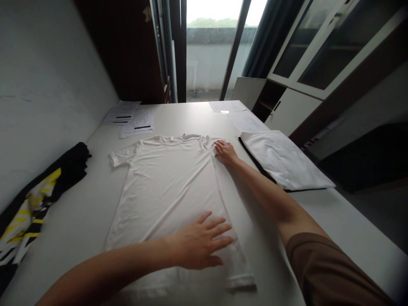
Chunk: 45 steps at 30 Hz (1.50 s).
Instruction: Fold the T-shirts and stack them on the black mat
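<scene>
On my feed, a round-necked white tee (pixel 168 182) lies spread on the desk (pixel 185 117), long diag. crease up its front. L hand (pixel 200 243) splayed over its lower part; R hand (pixel 225 152) at its far R corner, can't tell if gripping.

The only view looks from the person's head — above the white table (pixel 95 191), facing forward and tilted down along it, so that the glass door (pixel 208 55) reaches the top edge. It sits close over the white T-shirt (pixel 168 182) — wide enough to take in the wall (pixel 60 55) and glass-fronted cabinet (pixel 295 110) either side.
</scene>
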### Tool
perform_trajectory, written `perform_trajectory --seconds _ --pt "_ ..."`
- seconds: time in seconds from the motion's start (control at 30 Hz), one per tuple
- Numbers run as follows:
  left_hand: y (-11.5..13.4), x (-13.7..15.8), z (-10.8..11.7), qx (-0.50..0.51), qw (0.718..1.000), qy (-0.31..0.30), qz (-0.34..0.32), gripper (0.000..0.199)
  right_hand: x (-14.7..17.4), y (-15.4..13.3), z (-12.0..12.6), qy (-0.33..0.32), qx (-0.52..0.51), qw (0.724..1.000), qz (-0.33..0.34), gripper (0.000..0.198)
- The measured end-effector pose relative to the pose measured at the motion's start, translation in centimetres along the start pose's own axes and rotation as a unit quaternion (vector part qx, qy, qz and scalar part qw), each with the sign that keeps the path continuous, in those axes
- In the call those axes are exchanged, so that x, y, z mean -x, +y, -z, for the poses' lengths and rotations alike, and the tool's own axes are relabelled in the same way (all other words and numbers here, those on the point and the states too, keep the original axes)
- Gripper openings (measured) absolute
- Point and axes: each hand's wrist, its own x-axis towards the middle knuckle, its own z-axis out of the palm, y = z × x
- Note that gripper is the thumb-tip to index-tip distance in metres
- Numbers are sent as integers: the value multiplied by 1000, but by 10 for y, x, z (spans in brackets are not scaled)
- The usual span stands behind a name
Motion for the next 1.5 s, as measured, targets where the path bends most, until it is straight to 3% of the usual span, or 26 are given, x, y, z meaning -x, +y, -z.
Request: perform_trajectory --seconds 0.1,0.23,0.4,0.5,0.73,0.83,0.93,1.03,1.13,1.23,1.37,1.5 --pt "-2 0 -3 -16 1000 -3 8 62 0 -21 5 26 7 999 31 53" --pt "-3 -14 -12 -44 999 18 16 69 -4 -61 6 -36 -7 992 118 54" --pt "-35 -32 -15 -51 993 46 97 76 -19 -93 -5 -65 3 990 126 61" --pt "-50 -35 -16 -43 991 42 121 79 -34 -88 -13 -75 1 991 109 60" --pt "-31 -34 -20 5 1000 11 16 71 -68 -51 -26 -92 -26 991 92 60" --pt "-43 -34 -10 40 998 23 31 69 -74 -46 -27 -97 -25 990 97 61" --pt "-90 -32 6 24 988 82 128 62 -73 -50 -24 -69 -23 993 89 61" --pt "-161 -23 25 -40 957 147 248 51 -66 -52 -21 -32 -25 998 42 62" --pt "-235 -2 39 -112 914 156 358 52 -54 -45 -19 -32 -24 999 -3 65" --pt "-294 30 48 -135 875 128 447 57 -43 -30 -20 -48 -19 998 -22 69" --pt "-343 74 50 -113 822 87 551 67 -38 -17 -21 -78 -16 996 -38 75" --pt "-369 104 44 -110 789 90 598 76 -41 -15 -19 -102 -9 993 -60 81"
